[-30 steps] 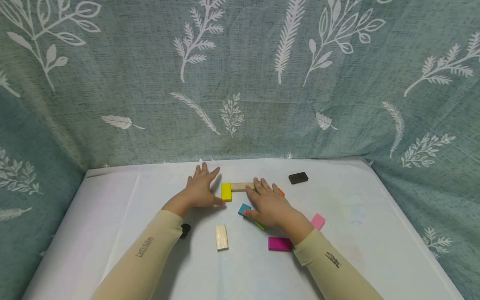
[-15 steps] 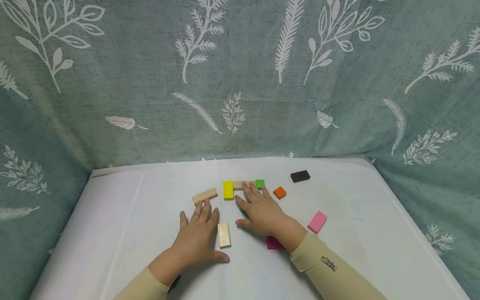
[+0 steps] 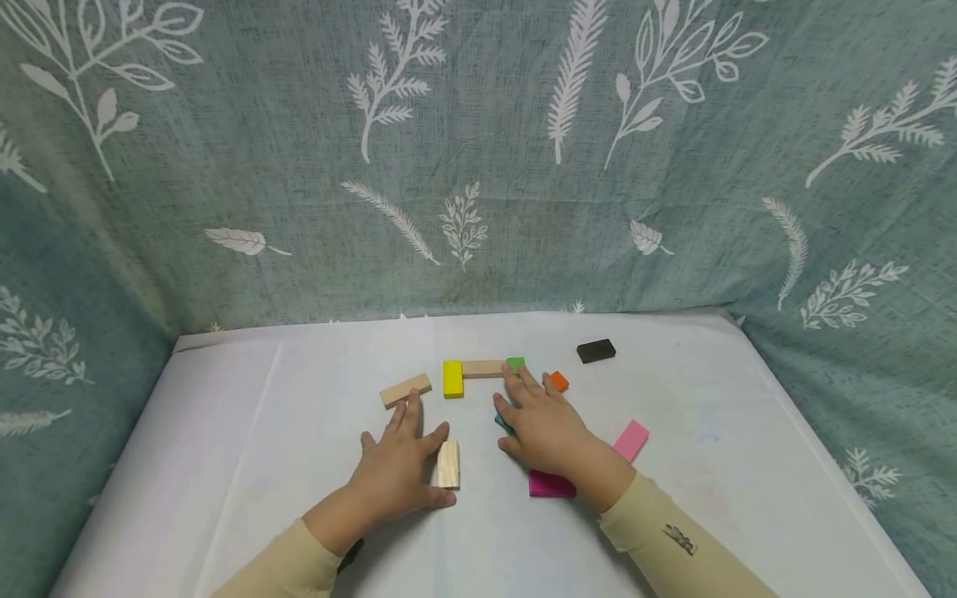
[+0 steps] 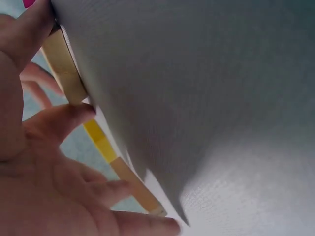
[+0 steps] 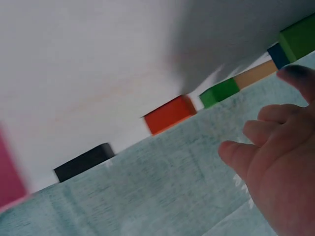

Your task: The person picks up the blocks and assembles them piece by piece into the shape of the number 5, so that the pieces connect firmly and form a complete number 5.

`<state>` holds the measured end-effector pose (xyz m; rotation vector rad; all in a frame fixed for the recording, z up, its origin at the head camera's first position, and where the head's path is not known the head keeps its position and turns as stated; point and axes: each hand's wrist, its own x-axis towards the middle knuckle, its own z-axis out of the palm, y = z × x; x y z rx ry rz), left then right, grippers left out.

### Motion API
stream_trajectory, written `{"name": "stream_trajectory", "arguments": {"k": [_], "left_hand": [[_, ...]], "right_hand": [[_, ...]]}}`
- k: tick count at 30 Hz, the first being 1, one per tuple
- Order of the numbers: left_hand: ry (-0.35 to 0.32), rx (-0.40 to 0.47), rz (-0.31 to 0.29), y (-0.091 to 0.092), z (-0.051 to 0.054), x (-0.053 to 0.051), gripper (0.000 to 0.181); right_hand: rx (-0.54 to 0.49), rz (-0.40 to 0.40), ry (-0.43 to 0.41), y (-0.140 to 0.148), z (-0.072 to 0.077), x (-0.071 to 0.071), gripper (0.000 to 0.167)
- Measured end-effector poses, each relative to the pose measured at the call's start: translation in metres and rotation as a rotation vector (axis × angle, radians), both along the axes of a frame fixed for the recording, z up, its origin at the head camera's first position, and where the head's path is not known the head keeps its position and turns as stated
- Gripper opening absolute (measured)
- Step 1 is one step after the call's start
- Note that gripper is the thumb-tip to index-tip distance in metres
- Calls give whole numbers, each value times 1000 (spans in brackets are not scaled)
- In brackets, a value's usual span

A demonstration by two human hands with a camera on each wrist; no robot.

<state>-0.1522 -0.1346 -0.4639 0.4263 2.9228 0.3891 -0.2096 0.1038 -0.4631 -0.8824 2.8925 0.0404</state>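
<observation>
My left hand [image 3: 396, 469] lies with spread fingers around a pale wooden block [image 3: 449, 465]. In the left wrist view its thumb and index finger are at opposite ends of that block [image 4: 64, 66]. The middle fingertip is just below a second wooden block [image 3: 406, 390]. Over a teal block [image 3: 503, 424], mostly covered, is my right hand [image 3: 546, 428], its fingers extended toward a small green block [image 3: 516, 364]. A larger green block [image 5: 299, 39] and a dark blue one [image 5: 279, 55] show beside a fingertip in the right wrist view.
A yellow block [image 3: 453, 379] stands beside a flat wooden one [image 3: 483, 369] at the back. An orange block [image 3: 559, 381], a black block [image 3: 596, 350], a pink block [image 3: 631, 440] and a magenta block [image 3: 552, 485] lie on the right. Something dark [image 3: 350, 555] is partly under the left forearm.
My left hand has come back from the rear wooden block to the pale one, its thumb and index now close to it. The teal block has shifted right under my right hand.
</observation>
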Motion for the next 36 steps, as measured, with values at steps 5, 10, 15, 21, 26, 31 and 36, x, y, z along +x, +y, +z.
{"name": "stream_trajectory", "arguments": {"k": [5,10,15,21,26,31,36], "left_hand": [[89,10,15,5,0,-4,86],[167,11,39,7,1,-19,86],[178,-15,49,9,0,-37,85],[134,-80,41,10,3,-48,83],[156,-94,3,13,6,-48,79],[231,-115,-117,17,7,-43,58],[284,-199,-188,19,7,-39,34]], "right_hand": [[-58,-49,-38,14,3,4,84],[-70,-73,-48,18,3,3,88],[-82,-70,-72,17,2,5,87],[-85,-59,-82,15,3,7,86],[-71,-68,-78,16,3,7,85],[-73,-66,-63,17,2,6,83],[-77,-61,-55,18,3,7,83]]}}
